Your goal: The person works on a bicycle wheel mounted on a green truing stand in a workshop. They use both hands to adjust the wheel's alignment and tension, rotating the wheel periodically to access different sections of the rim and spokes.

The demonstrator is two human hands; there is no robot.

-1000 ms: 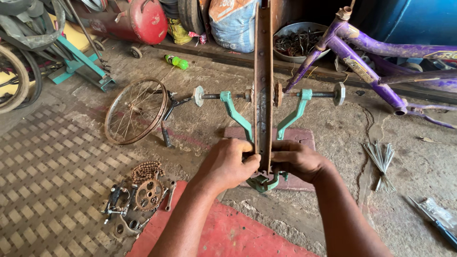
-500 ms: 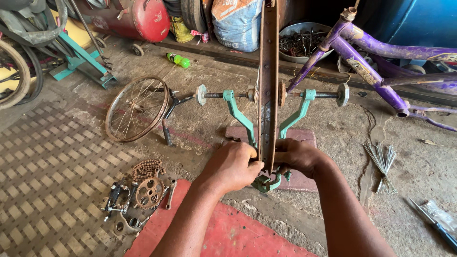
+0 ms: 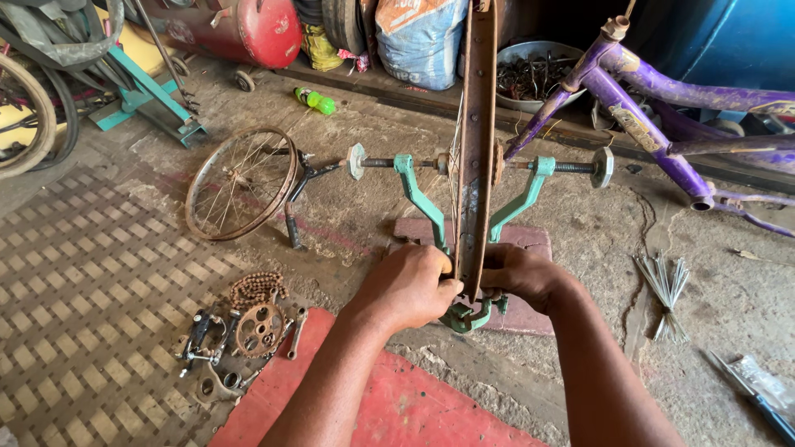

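Note:
A rusty bicycle wheel rim [image 3: 476, 141] stands edge-on in a green truing stand [image 3: 414, 186] on the ground. Both my hands are at the rim's near bottom. My left hand [image 3: 407, 285] presses against the rim's left side with its fingers curled. On the rim's right side, my right hand [image 3: 517, 275] has its fingers closed near the spokes. What the fingers pinch is hidden. A threaded axle [image 3: 571, 167] with round end discs runs across the stand's arms.
A small spoked wheel [image 3: 240, 182] lies at left. A rusty chain, sprocket and small parts [image 3: 248, 323] sit by a red mat [image 3: 397, 406]. Loose spokes [image 3: 667, 285] lie at right, a purple bicycle frame [image 3: 654, 87] behind, and a red tank [image 3: 252, 29] at the back.
My hands have stayed at the bottom of the rim, shifting only slightly. The view has tilted a little; the rim and stand stay put.

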